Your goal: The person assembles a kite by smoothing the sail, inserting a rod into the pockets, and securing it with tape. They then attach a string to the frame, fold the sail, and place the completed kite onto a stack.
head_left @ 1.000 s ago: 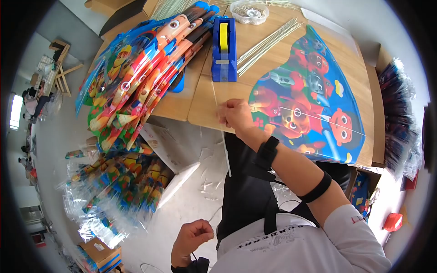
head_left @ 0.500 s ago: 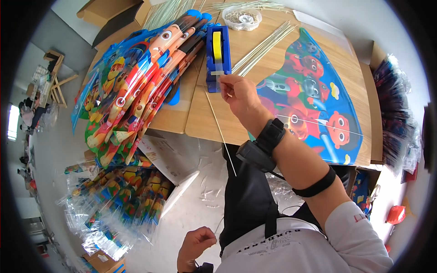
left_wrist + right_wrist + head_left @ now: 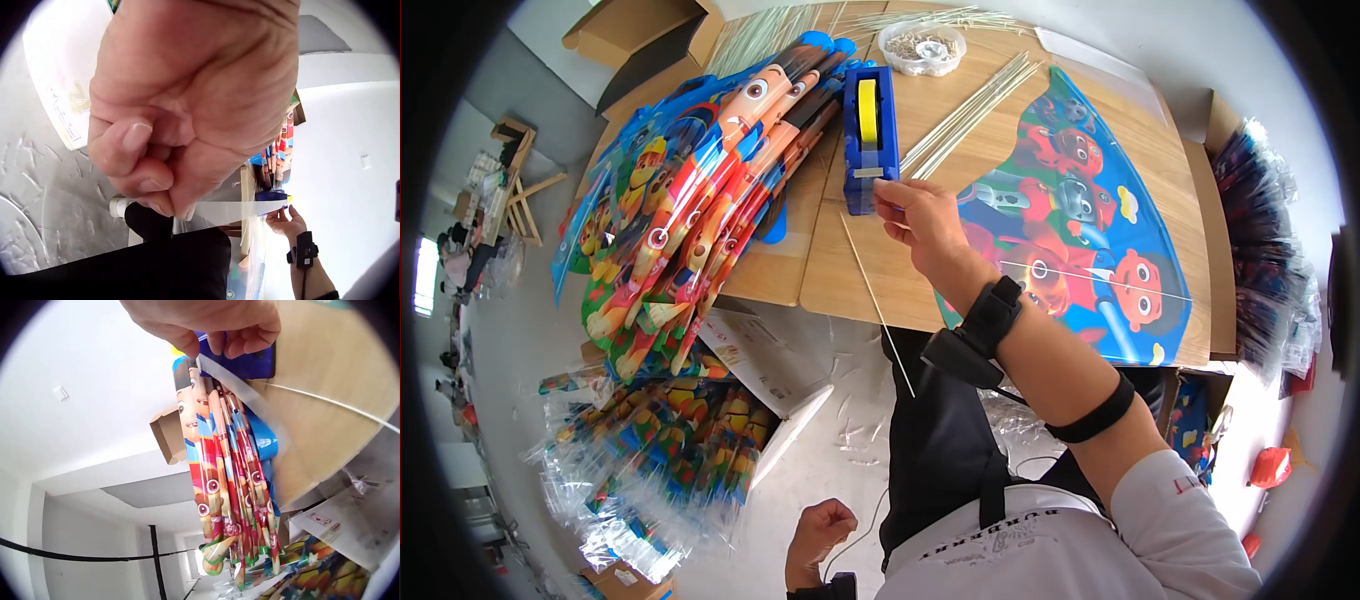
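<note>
At the cutter end of the blue tape dispenser (image 3: pixel 887 135), the right hand (image 3: pixel 925 220) pinches clear tape between thumb and finger. A translucent strip (image 3: pixel 234 384) runs from its fingers in the right wrist view. Low in front of the body, the left hand (image 3: pixel 820 535) has curled fingers. Its fingertips pinch the strip's other end (image 3: pixel 228 213) in the left wrist view, where the strip stretches towards the dispenser. A thin stick (image 3: pixel 870 285) overhangs the table's front edge. Right of the right hand lies a printed blue sheet (image 3: pixel 1145 215), with a thin white line across it.
Folded printed sheets (image 3: pixel 730 150) are piled on the table's left. Behind the dispenser stand a clear tub (image 3: pixel 922 50) and loose sticks (image 3: pixel 970 110). Plastic-wrapped prints (image 3: pixel 650 450) hang below the table at left; more wrapped items (image 3: pixel 1265 250) line the right side.
The right hand has moved up from the table's front edge to the dispenser's cutter end. The left hand has shifted slightly down. The view has shifted a little.
</note>
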`<state>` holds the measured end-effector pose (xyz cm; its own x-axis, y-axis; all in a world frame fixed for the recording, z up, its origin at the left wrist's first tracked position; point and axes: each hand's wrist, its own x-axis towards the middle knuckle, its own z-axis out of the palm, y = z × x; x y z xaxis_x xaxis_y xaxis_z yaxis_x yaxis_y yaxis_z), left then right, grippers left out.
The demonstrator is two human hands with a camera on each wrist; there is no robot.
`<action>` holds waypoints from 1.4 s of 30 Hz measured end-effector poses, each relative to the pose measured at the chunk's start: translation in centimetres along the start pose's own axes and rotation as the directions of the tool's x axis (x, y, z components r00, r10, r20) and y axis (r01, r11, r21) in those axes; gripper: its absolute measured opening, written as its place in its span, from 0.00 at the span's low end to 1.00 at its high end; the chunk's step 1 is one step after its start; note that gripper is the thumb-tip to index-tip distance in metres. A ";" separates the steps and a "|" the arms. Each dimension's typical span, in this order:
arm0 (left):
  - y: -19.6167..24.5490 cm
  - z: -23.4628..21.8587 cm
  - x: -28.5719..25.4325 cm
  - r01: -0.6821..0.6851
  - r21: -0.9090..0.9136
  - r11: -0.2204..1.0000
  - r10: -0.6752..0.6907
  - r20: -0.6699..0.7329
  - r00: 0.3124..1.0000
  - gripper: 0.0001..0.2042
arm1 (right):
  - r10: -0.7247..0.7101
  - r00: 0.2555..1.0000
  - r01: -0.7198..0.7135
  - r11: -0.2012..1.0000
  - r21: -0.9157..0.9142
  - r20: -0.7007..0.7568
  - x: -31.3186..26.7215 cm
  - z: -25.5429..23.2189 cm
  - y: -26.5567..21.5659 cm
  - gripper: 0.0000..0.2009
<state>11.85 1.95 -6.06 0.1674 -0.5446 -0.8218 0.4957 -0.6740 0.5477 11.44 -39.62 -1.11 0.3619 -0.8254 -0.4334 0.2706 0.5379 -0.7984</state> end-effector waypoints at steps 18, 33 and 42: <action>4.6 -1.6 0.5 -0.321 0.177 0.930 0.336 -0.062 0.940 0.04 | -0.110 0.990 0.130 0.958 0.257 -0.090 -5.0 -17.6 -6.6 0.07; 17.3 15.5 7.4 -0.602 0.417 0.681 0.516 0.310 0.799 0.04 | -0.287 0.803 0.441 0.876 0.197 -0.522 -19.2 -44.8 -9.5 0.06; 23.8 22.3 13.8 -0.685 0.492 0.538 0.665 0.252 0.703 0.02 | -0.704 0.491 0.353 0.700 -0.621 -0.514 -11.4 -48.5 -12.6 0.05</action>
<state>6.96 -32.75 -0.80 0.2329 -0.9568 -0.1737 -0.2671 -0.2347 0.9346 -39.34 -45.29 -6.33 -0.4714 -0.8716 0.1343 -0.2374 -0.0212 -0.9712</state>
